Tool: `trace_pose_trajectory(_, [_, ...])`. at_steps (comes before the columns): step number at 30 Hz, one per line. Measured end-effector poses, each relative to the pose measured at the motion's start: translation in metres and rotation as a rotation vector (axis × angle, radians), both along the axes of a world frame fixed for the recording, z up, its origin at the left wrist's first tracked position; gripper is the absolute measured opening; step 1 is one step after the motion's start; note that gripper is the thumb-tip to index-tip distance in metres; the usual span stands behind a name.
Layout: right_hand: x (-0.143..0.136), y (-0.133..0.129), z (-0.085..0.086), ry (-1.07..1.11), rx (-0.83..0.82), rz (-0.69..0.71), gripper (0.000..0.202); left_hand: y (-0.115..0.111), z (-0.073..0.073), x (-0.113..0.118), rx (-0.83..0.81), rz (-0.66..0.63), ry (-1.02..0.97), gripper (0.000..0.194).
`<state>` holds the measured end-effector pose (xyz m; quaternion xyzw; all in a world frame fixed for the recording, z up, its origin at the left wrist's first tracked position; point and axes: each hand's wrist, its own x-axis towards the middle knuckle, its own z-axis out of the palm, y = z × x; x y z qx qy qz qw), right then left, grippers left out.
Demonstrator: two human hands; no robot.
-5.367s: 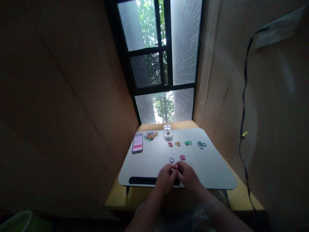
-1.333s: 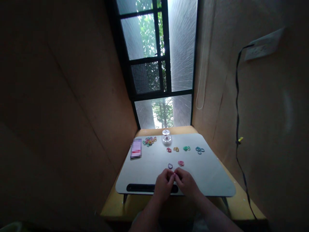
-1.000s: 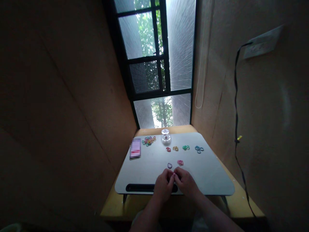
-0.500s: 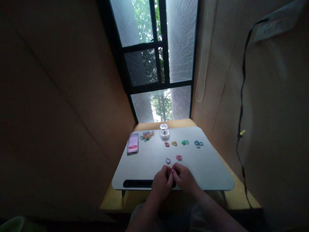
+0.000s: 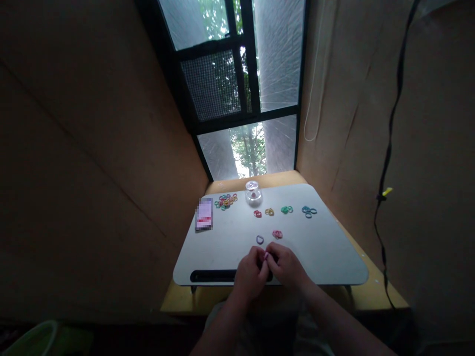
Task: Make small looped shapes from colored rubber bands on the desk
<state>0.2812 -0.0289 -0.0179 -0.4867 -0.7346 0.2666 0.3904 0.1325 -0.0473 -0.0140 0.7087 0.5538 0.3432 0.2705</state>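
Looks roughly halfway sorted to me: left hand [image 5: 252, 273] and right hand [image 5: 287, 265] together pinch what's probably a pink band [image 5: 266, 255], with single-colour bunches [image 5: 286, 210] from their 12 to 2 o'clock and a mixed pile [image 5: 225, 201] left at 11.

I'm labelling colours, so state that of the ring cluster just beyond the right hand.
Pink: small round bands, clearest in the head view.

1. Bench [image 5: 222, 249]: smooth, low-sheen top, laminate look.
2. Jar [image 5: 254, 195]: clear, glossy, plastic or glass (can't tell which).
3. Pink bands [image 5: 277, 234]: rubbery-looking, too small to judge finish.
4. Ledge [image 5: 211, 302]: wood look, fairly smooth.
5. Window screen [image 5: 211, 86]: mesh.
6. Wall [image 5: 430, 168]: mostly matt, faint sheen.
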Motion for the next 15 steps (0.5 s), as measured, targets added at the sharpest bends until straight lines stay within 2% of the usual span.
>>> trace_pose_trajectory(15, [-0.0027,-0.0053,0.0005,-0.018,0.02,-0.017,0.013,-0.0038,0.0007,-0.0031,0.02,-0.011,-0.035,0.012])
